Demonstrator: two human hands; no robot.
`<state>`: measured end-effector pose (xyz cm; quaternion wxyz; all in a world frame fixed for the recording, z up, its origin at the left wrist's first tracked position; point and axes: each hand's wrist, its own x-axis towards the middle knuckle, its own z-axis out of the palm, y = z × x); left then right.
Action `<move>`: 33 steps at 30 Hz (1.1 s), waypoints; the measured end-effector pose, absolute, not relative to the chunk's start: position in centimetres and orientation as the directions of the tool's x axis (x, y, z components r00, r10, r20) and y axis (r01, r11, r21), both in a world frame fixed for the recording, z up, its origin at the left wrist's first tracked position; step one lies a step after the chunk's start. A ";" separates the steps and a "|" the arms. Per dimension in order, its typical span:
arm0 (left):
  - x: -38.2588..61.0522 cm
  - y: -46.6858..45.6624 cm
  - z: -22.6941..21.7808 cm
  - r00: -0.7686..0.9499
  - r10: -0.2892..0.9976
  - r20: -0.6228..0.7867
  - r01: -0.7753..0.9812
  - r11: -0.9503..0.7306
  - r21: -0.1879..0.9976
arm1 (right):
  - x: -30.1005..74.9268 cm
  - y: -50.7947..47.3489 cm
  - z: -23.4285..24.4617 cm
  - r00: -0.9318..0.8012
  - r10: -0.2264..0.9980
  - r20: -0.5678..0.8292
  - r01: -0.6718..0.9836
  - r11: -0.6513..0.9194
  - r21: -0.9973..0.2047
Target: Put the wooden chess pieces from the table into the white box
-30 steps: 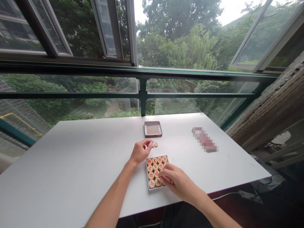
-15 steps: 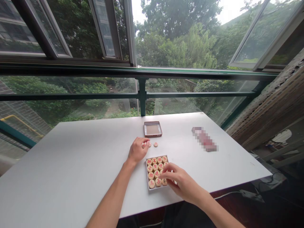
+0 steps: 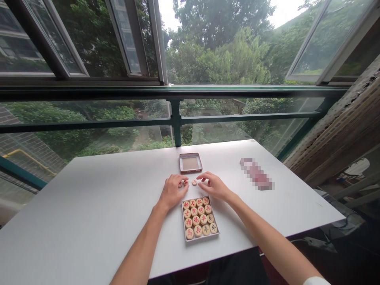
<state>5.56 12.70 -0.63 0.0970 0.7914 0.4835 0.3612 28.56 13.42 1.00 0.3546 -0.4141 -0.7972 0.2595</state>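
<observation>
An open shallow box [image 3: 185, 238] near the table's front edge holds several round cream chess pieces with red and dark characters. Just beyond it lie loose pieces: one [image 3: 194, 182] lies bare between my hands. My left hand [image 3: 172, 192] is curled, with its fingertips pinching another loose piece [image 3: 185, 183] on the table. My right hand [image 3: 214, 186] lies past the box's far right corner, thumb and fingers drawn together right beside the bare piece; what they hold, if anything, is hidden.
The white table [image 3: 89, 206] stands against a glass balcony railing [image 3: 175, 118] with open windows above. A small brown-rimmed lid or tray [image 3: 190, 162] lies behind the loose pieces. A blurred reddish flat object [image 3: 257, 173] lies at the right.
My right hand has left the box's near right corner and moved up to the loose pieces. My left hand has come down onto the pieces on the table.
</observation>
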 end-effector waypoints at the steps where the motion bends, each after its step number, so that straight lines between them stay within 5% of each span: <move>1: 5.6 12.6 -0.5 0.263 0.837 0.480 0.700 -0.508 0.502 | 28.2 14.0 0.7 -0.417 0.837 0.355 0.482 0.534 -0.694; 20: 6.8 11.6 0.4 0.216 0.892 0.396 0.525 -0.448 0.723 | 27.5 13.5 0.6 -0.362 0.822 0.440 0.280 0.546 -0.789; 26: 7.3 11.6 -0.3 0.183 0.959 0.215 0.289 -0.261 0.921 | 27.3 12.3 1.5 -0.319 0.809 0.494 0.221 0.570 -0.791; 33: 7.9 11.7 -0.5 0.203 0.964 0.175 0.085 -0.195 0.977 | 26.8 12.1 1.1 -0.353 0.743 0.569 0.214 0.656 -0.724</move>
